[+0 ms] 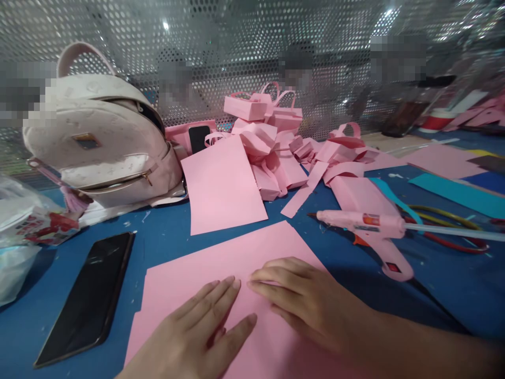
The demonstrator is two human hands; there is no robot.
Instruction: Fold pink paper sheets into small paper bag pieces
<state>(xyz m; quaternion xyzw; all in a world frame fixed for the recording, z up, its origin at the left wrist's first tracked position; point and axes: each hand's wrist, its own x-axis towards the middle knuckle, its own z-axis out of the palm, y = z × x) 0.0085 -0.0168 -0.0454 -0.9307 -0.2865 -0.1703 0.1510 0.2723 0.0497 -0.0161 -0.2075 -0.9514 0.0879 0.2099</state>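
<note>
Pink sheets of paper lie stacked on the blue table right in front of me, their edges slightly out of line. My left hand rests on the top sheet, fingers stretched out and the thumb apart. Close beside it, my right hand lies on the same sheet with its fingers extended, fingertips near those of the left. Neither hand grips anything that I can see. Beyond the stack, another pink sheet leans against a heap of folded pink paper boxes.
A pink hot glue gun with a glue stick lies to the right, its cord trailing forward. On the left are a black phone, a white backpack and a plastic bag. Blue paper strips and a perforated metal panel stand farther off.
</note>
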